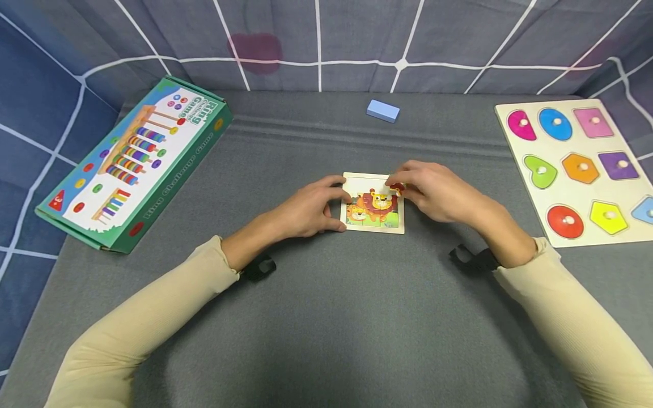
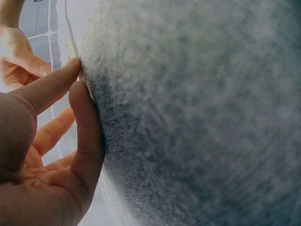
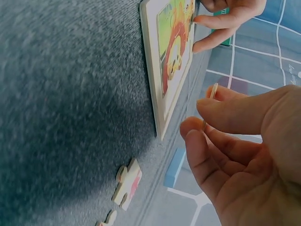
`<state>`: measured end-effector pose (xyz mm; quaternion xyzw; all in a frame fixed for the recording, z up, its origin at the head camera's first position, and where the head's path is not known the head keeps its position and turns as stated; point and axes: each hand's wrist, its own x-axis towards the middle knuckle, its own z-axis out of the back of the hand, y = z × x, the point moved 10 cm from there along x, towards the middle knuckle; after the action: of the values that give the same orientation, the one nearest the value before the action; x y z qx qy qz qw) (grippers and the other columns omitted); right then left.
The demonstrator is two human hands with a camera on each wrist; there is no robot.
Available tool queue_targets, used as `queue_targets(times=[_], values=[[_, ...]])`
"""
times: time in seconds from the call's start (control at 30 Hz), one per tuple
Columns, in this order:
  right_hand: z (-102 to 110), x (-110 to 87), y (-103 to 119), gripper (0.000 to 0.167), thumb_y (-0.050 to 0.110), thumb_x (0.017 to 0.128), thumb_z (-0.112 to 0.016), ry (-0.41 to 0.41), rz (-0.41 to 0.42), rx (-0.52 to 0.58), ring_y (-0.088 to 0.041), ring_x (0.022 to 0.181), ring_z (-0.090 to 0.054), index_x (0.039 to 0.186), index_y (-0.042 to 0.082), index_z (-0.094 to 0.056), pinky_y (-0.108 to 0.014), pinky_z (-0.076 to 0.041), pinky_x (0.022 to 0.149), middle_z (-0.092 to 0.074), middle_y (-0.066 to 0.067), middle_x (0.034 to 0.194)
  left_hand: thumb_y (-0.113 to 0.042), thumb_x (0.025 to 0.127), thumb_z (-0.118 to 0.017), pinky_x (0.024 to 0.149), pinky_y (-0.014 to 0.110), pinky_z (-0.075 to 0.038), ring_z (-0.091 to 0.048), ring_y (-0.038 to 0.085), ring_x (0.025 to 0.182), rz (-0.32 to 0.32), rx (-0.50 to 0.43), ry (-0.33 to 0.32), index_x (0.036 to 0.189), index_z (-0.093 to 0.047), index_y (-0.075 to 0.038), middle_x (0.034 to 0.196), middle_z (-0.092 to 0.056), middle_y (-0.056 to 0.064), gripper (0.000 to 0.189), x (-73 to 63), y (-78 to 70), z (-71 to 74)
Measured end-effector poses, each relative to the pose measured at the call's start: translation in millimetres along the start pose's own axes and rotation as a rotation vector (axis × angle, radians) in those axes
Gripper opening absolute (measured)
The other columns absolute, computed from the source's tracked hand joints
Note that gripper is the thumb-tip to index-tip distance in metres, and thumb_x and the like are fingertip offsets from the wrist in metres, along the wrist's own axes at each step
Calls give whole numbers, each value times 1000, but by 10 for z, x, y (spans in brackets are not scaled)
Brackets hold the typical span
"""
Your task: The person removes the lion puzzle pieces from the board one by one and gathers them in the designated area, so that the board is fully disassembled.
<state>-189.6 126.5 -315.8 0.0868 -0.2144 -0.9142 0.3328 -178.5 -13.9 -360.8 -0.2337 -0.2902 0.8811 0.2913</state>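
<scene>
The left hand's [image 1: 308, 211] fingers stood apart, touching the left edge of the puzzle tray [image 1: 359, 185], whose long axis ran left to right. By its far right corner, the right hand [image 1: 441, 192] pinched a puzzle piece [image 3: 214, 90]; bare bed lay leftward from those fingertips. Beyond sat a blue block [image 1: 383, 111].

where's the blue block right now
In the head view, the blue block lies right of centre near the top, beyond the lion puzzle, before the grid-patterned cloth.
</scene>
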Motion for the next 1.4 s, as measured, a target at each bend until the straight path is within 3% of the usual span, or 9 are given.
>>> queue_targets(times=[0.53, 0.73, 0.97, 1.17, 1.4], values=[[151, -260, -162, 25, -5, 90, -66, -28, -27, -23, -19, 89, -60, 112, 6, -71, -44, -47, 78, -64, -5, 104, -23, 84, -82, 74, 29, -48, -59, 9, 69, 5, 13, -2, 129, -65, -10, 156, -30, 12, 49, -4, -3, -7], [220, -439, -325, 26, -5, 89, -67, -48, -64, -42, -19, 88, -59, 113, 6, -71, -43, -46, 77, -64, -5, 105, -23, 84, -81, 73, 29, -48, -59, 9, 69, 5, 16, -6, 128, -64, -10, 156, -30, 12, 49, -4, -8, -3], [303, -659, -549, 30, -10, 86, -67, -83, -123, -57, -29, 93, -59, 113, 2, -71, -49, -46, 76, -61, -14, 111, -23, 85, -81, 71, 29, -49, -59, 9, 69, 7, 15, -4, 129, -64, -10, 156, -30, 12, 49, -9, -10, -8], [350, -792, -715, 31, -10, 83, -72, -117, -141, -99, -23, 81, -53, 111, 3, -72, -41, -41, 66, -60, -11, 101, -23, 85, -81, 72, 29, -49, -59, 9, 69, 8, 19, -7, 129, -64, -10, 156, -30, 11, 49, -4, -6, 0], [339, -899, -884, 31, -9, 83, -72, -97, -168, -102, -23, 82, -55, 111, 3, -72, -41, -42, 67, -64, -11, 103, -24, 85, -81, 71, 28, -48, -59, 9, 71, 8, 25, -8, 129, -64, -11, 156, -31, 10, 49, -9, -4, 1]])
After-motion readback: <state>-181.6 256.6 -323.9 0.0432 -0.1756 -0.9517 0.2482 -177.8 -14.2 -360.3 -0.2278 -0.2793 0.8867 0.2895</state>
